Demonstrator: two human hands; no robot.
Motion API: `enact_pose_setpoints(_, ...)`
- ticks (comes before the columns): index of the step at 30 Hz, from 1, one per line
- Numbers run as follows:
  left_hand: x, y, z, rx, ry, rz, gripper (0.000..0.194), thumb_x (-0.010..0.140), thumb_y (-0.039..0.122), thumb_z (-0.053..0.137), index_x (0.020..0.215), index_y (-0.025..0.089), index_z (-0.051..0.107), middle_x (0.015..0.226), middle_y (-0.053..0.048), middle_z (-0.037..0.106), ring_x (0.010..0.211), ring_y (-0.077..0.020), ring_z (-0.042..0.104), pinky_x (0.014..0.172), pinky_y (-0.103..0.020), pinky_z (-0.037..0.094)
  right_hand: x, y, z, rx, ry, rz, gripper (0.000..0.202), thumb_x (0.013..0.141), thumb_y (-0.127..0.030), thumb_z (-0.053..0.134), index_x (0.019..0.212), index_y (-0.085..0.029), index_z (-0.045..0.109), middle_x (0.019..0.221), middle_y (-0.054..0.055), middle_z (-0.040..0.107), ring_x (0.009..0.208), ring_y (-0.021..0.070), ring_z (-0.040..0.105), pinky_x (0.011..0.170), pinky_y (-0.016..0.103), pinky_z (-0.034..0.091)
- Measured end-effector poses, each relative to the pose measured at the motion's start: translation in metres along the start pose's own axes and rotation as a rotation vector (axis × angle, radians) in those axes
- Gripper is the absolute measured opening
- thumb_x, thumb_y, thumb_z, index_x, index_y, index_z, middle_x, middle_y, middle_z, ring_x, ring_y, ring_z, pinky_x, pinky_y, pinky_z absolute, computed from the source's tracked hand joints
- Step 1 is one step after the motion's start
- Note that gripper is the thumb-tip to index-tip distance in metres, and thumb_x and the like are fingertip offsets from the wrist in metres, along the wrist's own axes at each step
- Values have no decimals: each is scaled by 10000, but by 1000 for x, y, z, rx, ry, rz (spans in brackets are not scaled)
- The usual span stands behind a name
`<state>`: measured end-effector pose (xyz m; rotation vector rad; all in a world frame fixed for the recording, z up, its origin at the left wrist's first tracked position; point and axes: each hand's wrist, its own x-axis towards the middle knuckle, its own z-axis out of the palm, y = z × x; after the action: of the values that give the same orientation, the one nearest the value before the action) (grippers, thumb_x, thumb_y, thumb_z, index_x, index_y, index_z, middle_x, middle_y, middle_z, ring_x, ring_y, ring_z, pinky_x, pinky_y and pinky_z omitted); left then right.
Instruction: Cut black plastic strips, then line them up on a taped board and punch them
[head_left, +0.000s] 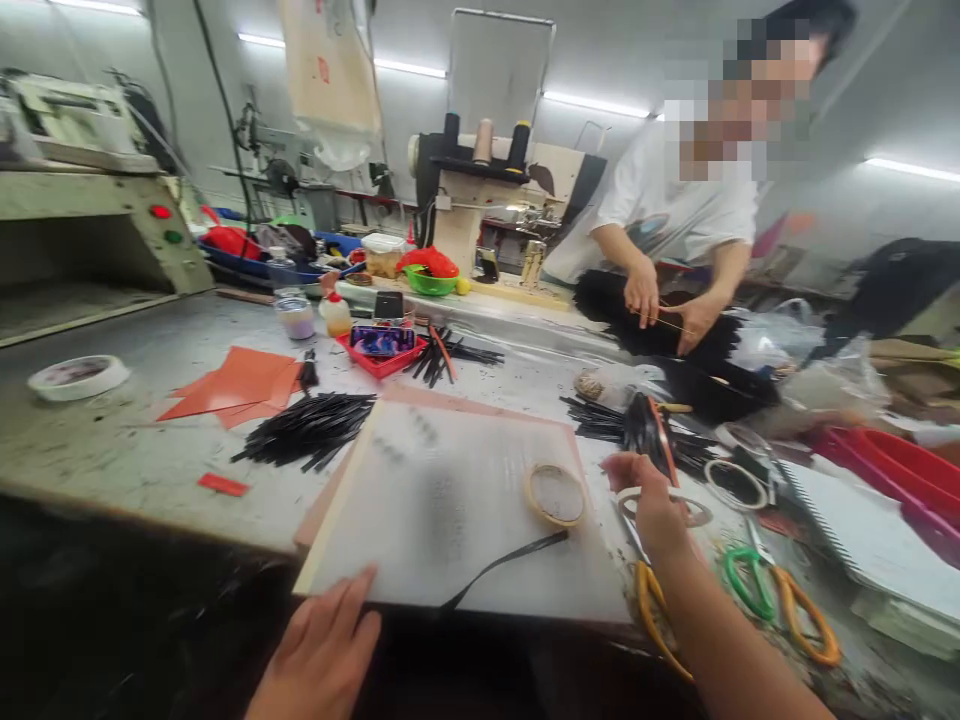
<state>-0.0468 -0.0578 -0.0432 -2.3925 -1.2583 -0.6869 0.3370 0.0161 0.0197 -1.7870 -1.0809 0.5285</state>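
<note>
My left hand (326,640) lies with its fingers stretched out on the lower left corner of a whitish translucent sheet (480,440). Just beyond the sheet's right edge, my right hand (649,500) is raised with loosely bent fingers, partly blurred, and nothing visible in them. Close behind it is a dark object (641,430) with an orange strip, its kind unclear. A roll of masking tape (555,495) rests on the sheet, and a thin black strip (502,565) curves below it. Beside my right wrist are a white ring-shaped roll (694,511) and yellow-handled scissors (656,615).
Black strips (307,430) and orange sheets (240,385) lie left. A phone (382,341) sits on a red tray (382,367). Scissors with green and orange handles (750,580) and a spiral notebook (885,540) lie right. Across the table, another person (675,210) handles black material (622,310).
</note>
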Motion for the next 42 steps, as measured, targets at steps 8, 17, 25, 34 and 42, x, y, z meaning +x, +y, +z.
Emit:
enact_pose_setpoints(8,5,14,-13,2,50,-35,276,703,14,366,682,181,585,1098,-82,640,938,-206,552,861,-336,315,-81,-62,79,363,-666,-90,408,778,-588,436,730,-197,542,569,-17,466,487,114,396,415,215,286)
enact_pose_setpoints(17,-3,9,-6,-2,4,-11,239,718,33,382,685,182,566,1161,-81,607,984,-202,532,908,-335,276,-92,-65,105,487,-672,-50,343,756,-532,490,769,-200,573,628,-3,505,598,137,480,560,249,367)
enact_pose_setpoints(25,-5,10,-4,-33,24,-21,256,741,32,365,683,177,569,1162,-94,607,993,-201,533,901,-337,274,-88,-68,93,230,-653,-83,415,799,-547,368,704,-201,577,604,-12,444,577,142,419,545,260,336)
enact_pose_setpoints(34,-6,12,-9,-32,48,-23,262,805,68,356,719,186,573,1144,-74,625,1001,-178,523,883,-317,282,-103,-114,119,-153,-1071,-353,53,672,-196,567,716,-188,538,713,-6,559,704,147,510,645,253,398)
enact_pose_setpoints(42,-12,11,-12,-1,-24,10,215,734,78,389,708,177,578,1199,-106,587,1051,-206,504,882,-337,276,-99,-127,146,-306,-1247,-451,330,597,2,440,810,-185,609,734,-24,596,684,118,527,609,208,396)
